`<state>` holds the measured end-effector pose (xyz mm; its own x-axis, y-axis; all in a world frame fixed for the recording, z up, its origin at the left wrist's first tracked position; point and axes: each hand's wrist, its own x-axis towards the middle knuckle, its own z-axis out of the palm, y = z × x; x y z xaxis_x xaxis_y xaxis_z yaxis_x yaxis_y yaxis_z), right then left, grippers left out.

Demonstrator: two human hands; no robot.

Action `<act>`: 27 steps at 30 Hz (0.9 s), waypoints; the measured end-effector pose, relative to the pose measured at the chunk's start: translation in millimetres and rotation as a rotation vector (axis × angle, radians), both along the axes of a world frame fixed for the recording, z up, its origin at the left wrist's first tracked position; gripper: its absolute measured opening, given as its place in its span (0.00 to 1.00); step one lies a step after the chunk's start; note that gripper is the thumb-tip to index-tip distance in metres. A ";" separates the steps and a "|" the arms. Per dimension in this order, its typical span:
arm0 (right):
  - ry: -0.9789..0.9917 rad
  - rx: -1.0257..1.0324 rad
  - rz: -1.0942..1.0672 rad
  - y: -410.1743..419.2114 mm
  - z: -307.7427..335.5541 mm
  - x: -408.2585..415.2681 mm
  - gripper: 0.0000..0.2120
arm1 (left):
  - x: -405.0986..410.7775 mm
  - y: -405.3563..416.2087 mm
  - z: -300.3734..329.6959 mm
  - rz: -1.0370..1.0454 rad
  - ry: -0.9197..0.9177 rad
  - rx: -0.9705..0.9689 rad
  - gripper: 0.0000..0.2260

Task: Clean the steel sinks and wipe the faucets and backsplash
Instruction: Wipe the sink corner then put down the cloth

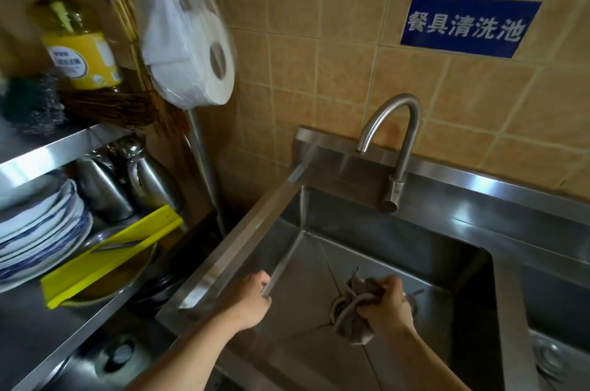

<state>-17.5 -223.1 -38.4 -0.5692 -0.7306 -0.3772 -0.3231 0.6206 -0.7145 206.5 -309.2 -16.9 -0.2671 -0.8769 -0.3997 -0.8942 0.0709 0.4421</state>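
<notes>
Now right hand (388,302) grips cloth (354,310) — left hand (252,298) holds sink rim (223,259)

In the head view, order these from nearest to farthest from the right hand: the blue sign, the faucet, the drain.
From the right hand:
1. Drain, just left of the hand, in the sink bottom.
2. Faucet, behind the sink.
3. Blue sign, high on the tiled wall.

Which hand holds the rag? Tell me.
The right hand grips the grey rag over the sink drain; the left hand only grips the sink's left rim.
</notes>
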 end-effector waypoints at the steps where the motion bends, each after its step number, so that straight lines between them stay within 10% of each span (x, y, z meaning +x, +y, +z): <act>1: 0.003 -0.022 0.022 -7.2 -0.1 0.5 0.21 | -1.0 -5.6 1.6 -0.001 0.011 -0.008 0.17; 27: -0.310 -0.476 -0.440 -282.1 -10.5 46.4 0.17 | -25.1 -305.7 -31.2 -0.272 0.150 -0.076 0.18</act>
<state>28.9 -505.2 -48.8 -0.7669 -0.5835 -0.2672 0.1473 0.2451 -0.9582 181.5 -615.0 -48.0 -0.5466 -0.7911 -0.2746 -0.7633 0.3358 0.5520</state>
